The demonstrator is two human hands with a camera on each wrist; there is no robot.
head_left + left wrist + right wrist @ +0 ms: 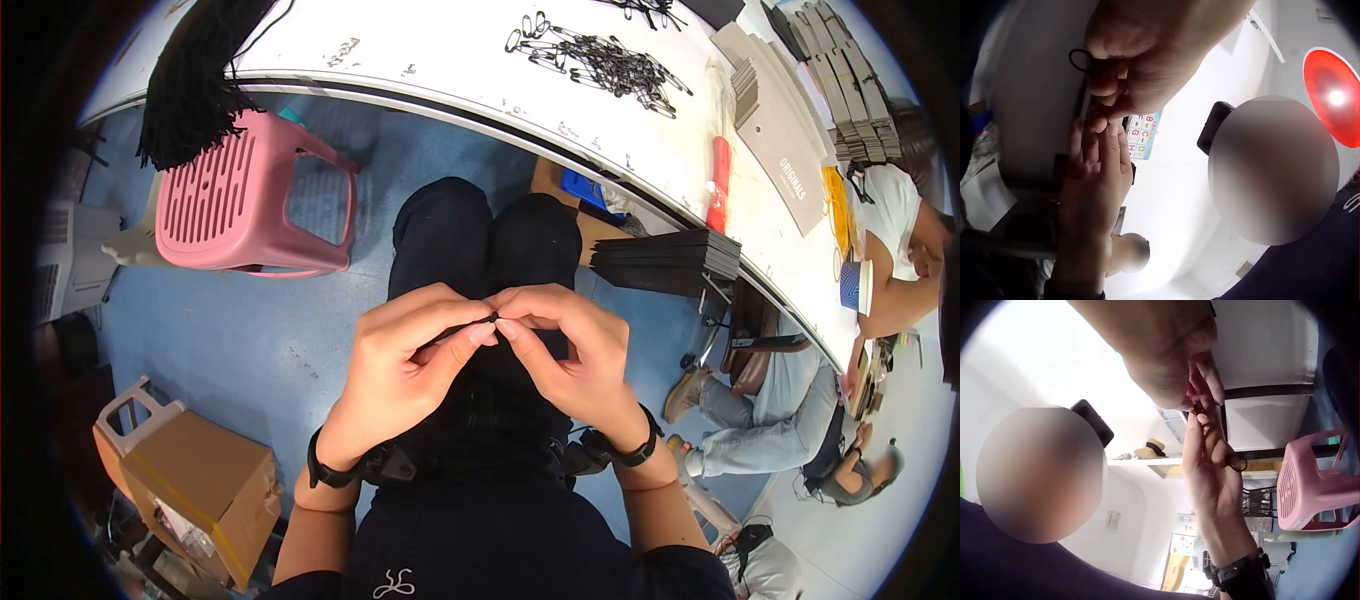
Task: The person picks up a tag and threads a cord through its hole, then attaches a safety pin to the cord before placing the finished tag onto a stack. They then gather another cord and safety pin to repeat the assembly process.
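Observation:
Over the lap, both hands meet fingertip to fingertip around a thin black cord [493,318]. My left hand [400,350] holds it between thumb and fingers, and the cord's small loop [1070,60] sticks out past the curled fingers in the left wrist view. The same loop [1245,465] shows beside the left palm in the right wrist view. My right hand [580,345] pinches the cord's other end with thumb and index fingertip. Most of the cord is hidden by the fingers.
A pile of black looped cords [620,70] lies on the white table [440,60]. A thick bundle of black strings [200,80] hangs over its edge at the left, above a pink stool [215,200]. Dark boards [665,262] jut out at right. A cardboard box [200,480] stands lower left.

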